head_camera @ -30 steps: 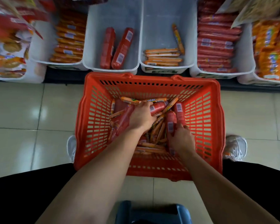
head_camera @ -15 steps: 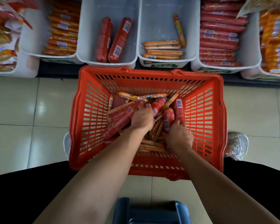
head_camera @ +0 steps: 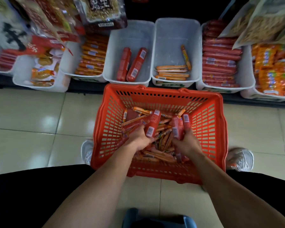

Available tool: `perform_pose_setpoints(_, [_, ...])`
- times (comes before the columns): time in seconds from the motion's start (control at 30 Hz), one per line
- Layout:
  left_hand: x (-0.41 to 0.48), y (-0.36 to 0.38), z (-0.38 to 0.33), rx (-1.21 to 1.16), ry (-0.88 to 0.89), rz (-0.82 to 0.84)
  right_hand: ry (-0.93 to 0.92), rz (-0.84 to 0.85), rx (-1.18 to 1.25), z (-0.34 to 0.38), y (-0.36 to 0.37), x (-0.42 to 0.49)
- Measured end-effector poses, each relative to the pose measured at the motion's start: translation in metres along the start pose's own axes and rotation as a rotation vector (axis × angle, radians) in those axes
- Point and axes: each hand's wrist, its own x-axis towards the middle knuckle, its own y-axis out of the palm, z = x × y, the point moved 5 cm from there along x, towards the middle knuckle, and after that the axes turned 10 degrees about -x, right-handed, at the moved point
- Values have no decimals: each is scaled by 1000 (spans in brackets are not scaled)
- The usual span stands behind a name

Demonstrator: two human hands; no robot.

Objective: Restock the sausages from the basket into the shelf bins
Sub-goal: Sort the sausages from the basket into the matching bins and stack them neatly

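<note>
Left grip: I held a red sausage.
Right grip: I clasped another red pack.
Basket: frame centre.

The floor is pale cream tile, glossy, with thin dark grout lines and soft blotches of overhead light reflected on it. A dark low shelf base runs along the far edge of the tiles. Above it the shelving recedes into shadow. Snack bags hang overhead at the left, and more pale bags droop at the right.
</note>
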Motion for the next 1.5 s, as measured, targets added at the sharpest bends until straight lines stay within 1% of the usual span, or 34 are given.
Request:
perform_pose_setpoints(0.1, [-29, -28, -9, -43, 56, -30, -19, -47, 147, 31, -30, -14])
perform_pose_setpoints(0.17, [-47, -52, -21, -72, 118, -74, -51, -44, 251, 59, -47, -21])
perform_pose_setpoints(0.23, [-62, -77, -32, -180, 173, -125, -129, -44, 329, 90, -60, -25])
perform_pose_setpoints(0.37, [-75, -126, -56, -274, 278, -205, -264, -127, 367, 155, -87, -21])
perform_pose_setpoints(0.47, [-64, -161, -68, -333, 313, -271, -302, -144, 358, 204, -98, 2])
perform_pose_setpoints(0.53, [-49, -180, -72, -347, 318, -310, -283, -144, 312, 230, -99, 27])
perform_pose_setpoints(0.63, [-23, -201, -74, -390, 319, -347, -209, -157, 315, 259, -95, 68])
perform_pose_setpoints(0.73, [4, -215, -72, -426, 309, -381, -135, -212, 268, 281, -90, 100])
perform_pose_setpoints(0.8, [20, -220, -74, -410, 322, -397, -113, -307, 166, 283, -89, 109])
perform_pose_setpoints(0.87, [32, -224, -82, -361, 359, -411, -139, -373, 100, 277, -85, 104])
perform_pose_setpoints(1.0, [60, -228, -106, -246, 380, -429, -249, -280, 146, 252, -72, 102])
perform_pose_setpoints(1.1, [85, -224, -131, -188, 378, -441, -280, -258, 192, 238, -74, 103])
perform_pose_setpoints(1.17, [98, -216, -148, -100, 372, -451, -308, -257, 201, 233, -76, 103])
perform_pose_setpoints(1.27, [111, -206, -158, 128, 286, -506, -336, -256, 190, 229, -78, 102])
perform_pose_setpoints(1.3, [112, -205, -157, 162, 252, -522, -344, -253, 195, 227, -78, 101])
perform_pose_setpoints(1.37, [106, -202, -155, 140, 229, -513, -362, -258, 196, 222, -79, 99])
perform_pose_setpoints(1.5, [71, -194, -145, 38, 315, -491, -369, -270, 199, 208, -85, 84])
